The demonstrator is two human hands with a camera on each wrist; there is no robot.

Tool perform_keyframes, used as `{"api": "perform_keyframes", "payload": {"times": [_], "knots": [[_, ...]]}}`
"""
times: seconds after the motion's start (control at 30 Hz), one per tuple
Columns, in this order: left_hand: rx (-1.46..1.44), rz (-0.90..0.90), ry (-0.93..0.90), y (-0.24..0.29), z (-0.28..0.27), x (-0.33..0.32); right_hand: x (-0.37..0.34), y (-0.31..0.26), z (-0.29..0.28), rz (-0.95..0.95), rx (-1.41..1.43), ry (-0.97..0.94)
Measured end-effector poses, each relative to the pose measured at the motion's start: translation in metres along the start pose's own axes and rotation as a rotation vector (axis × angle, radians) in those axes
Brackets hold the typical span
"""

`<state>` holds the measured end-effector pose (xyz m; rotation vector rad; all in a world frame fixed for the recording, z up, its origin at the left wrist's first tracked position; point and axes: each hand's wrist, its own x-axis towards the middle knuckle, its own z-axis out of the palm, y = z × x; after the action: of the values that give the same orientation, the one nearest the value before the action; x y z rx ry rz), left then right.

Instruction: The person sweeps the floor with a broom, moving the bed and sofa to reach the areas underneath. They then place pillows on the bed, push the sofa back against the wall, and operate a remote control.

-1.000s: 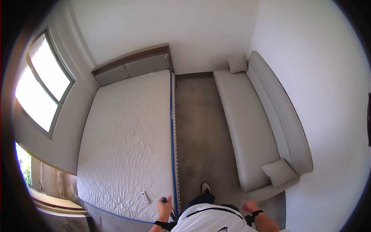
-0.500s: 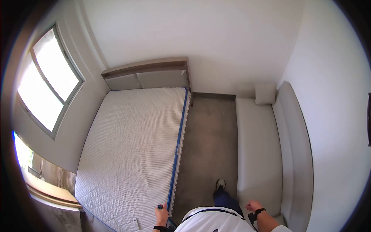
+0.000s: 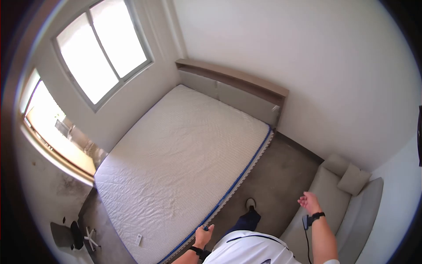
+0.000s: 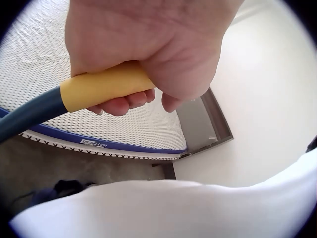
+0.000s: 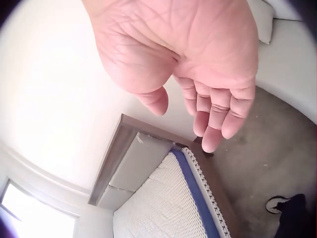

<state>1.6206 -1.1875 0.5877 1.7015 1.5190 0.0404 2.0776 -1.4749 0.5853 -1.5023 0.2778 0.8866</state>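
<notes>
My left hand [image 3: 203,236] is over the near edge of the mattress [image 3: 184,163]. In the left wrist view the left hand [image 4: 143,44] grips a handle with a yellow sleeve [image 4: 106,87] and a dark blue shaft [image 4: 32,113]; its far end is out of view. My right hand [image 3: 310,202] is raised over the floor beside the sofa, touching nothing. The right wrist view shows the right hand [image 5: 188,54] palm up front, fingers relaxed and slightly bent, with nothing in them. A white remote [image 3: 138,240] lies on the mattress near its lower corner.
A grey sofa [image 3: 323,204] with a cushion [image 3: 353,179] stands at the right. The headboard [image 3: 233,83] meets the back wall. Windows [image 3: 101,48] are at the upper left, a chair [image 3: 77,235] at the lower left. A shoe [image 3: 250,203] shows on the floor [image 3: 281,171].
The head view has swung to the left, bringing the chair into sight. Both hands appear further right and the right hand higher up. The left hand still holds the handle.
</notes>
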Motion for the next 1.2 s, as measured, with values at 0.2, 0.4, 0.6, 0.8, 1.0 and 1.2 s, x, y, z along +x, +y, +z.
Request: {"api": "perform_keyframes", "payload": {"times": [0.2,0.4,0.6,0.8,1.0,1.2], "knots": [[-0.061,0.021,-0.041,0.098,0.061,0.097,0.101,-0.137,0.029,-0.025,-0.149,0.006],[-0.125,0.046,0.091,0.175,0.081,0.182,0.200,-0.259,0.051,-0.087,-0.241,0.034],[-0.126,-0.011,0.266,0.266,0.112,0.198,0.367,-0.401,0.132,-0.769,-1.203,0.219],[-0.008,-0.027,0.331,0.367,0.172,0.184,0.469,-0.505,0.256,-1.044,-1.654,-0.052],[-0.111,-0.153,0.477,0.486,0.207,0.170,0.530,-0.517,0.302,-1.053,-1.714,-0.169],[-0.153,-0.147,0.532,0.532,0.240,0.146,0.516,-0.533,0.320,-0.666,-2.078,-0.034]]}}
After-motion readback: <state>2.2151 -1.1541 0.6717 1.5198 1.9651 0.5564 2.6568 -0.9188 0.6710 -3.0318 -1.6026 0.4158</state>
